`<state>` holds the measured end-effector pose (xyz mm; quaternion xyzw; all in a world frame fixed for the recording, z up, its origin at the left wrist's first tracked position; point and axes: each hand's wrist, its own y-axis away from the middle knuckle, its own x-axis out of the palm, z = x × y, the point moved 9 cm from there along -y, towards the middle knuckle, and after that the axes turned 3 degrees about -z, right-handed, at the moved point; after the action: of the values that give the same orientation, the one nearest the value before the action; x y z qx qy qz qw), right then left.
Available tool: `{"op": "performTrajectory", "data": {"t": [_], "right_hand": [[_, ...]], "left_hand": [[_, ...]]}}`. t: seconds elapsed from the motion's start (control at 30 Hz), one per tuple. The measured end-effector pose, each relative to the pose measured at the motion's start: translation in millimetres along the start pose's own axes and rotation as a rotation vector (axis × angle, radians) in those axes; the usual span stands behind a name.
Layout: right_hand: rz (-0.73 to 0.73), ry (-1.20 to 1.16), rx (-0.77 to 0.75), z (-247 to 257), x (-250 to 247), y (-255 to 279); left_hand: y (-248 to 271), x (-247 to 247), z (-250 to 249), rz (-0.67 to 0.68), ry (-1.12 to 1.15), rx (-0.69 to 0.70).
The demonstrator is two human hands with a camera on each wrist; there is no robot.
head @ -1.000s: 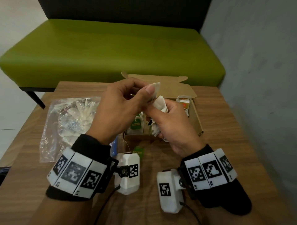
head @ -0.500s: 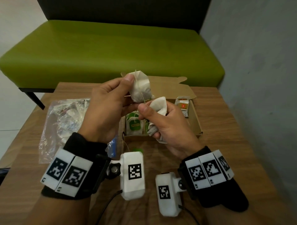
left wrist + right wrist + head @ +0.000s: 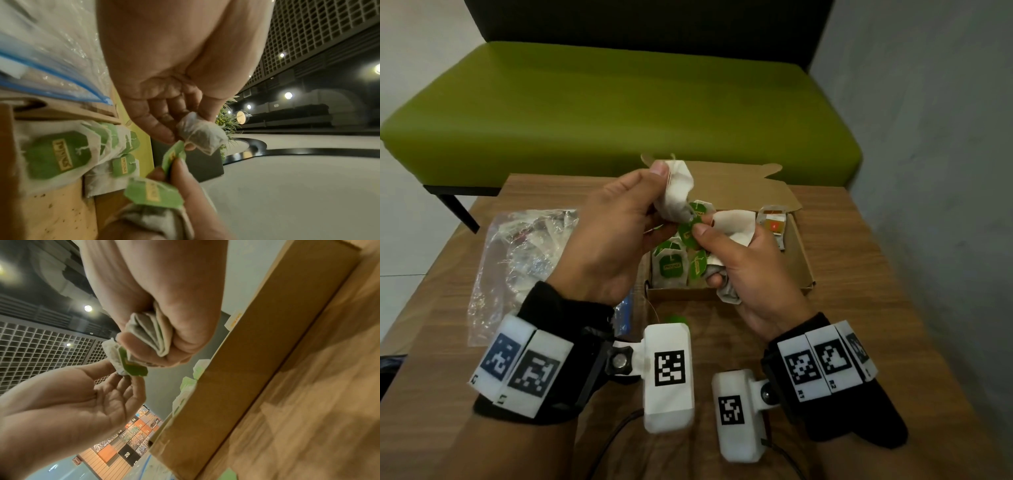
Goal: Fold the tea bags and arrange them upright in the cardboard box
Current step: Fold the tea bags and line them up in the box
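Above the open cardboard box [image 3: 802, 263], my left hand [image 3: 613, 240] pinches a crumpled white tea bag [image 3: 676, 192] between thumb and fingers; the left wrist view shows this tea bag [image 3: 202, 134] too. My right hand [image 3: 750, 274] grips a bundle of folded tea bags [image 3: 732, 226] in its curled fingers. Its thumb and forefinger pinch a green tag [image 3: 688, 233] just below the left hand's bag. The folded bundle [image 3: 148, 334] and the tag [image 3: 133, 368] show in the right wrist view. Several green-tagged tea bags [image 3: 669, 267] stand upright in the box's left end.
A clear zip bag [image 3: 517, 260] with more tea bags lies left of the box. An orange-tagged tea bag [image 3: 774, 224] leans in the box's right end. A loose green tag [image 3: 676, 320] lies on the wooden table [image 3: 859, 325]. A green bench [image 3: 619, 102] stands behind.
My left hand has pulled one tea bag up and away from the right hand's bundle. A green tag now shows between the hands, pinched by the right thumb.
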<state>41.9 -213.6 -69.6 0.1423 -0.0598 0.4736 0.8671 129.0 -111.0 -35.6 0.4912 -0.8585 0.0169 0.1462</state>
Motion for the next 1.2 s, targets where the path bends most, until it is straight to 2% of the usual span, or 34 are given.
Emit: {"op": "performTrajectory", "data": {"t": [0.13,0.33,0.43,0.6,0.73,0.93,1.07,1.2], "right_hand": [[-0.056,-0.012,-0.053,7,-4,-1],[-0.085,-0.076,-0.102,14,-5,-1],[-0.074,-0.128,-0.101,14,-5,-2],[0.024,-0.230,-0.067,14,6,1],[0.009,-0.248,-0.050,10,3,0],[-0.071,-0.209,-0.056,5,-3,-3],[-0.146,-0.188,-0.118,7,-10,-6],[-0.159,-0.186,-0.179,15,-19,-7]], "left_hand": [[3,7,-6,-0.011,-0.151,0.093],[8,15,-16,-0.076,-0.461,0.345],[10,14,-20,-0.142,-0.553,0.403],[10,12,-21,-0.192,-0.598,0.448],[12,3,-24,-0.328,-0.678,0.510],[9,11,-14,-0.247,-0.747,0.463],[12,16,-16,-0.190,-0.738,0.453],[14,22,-10,-0.022,-0.532,0.252]]}}
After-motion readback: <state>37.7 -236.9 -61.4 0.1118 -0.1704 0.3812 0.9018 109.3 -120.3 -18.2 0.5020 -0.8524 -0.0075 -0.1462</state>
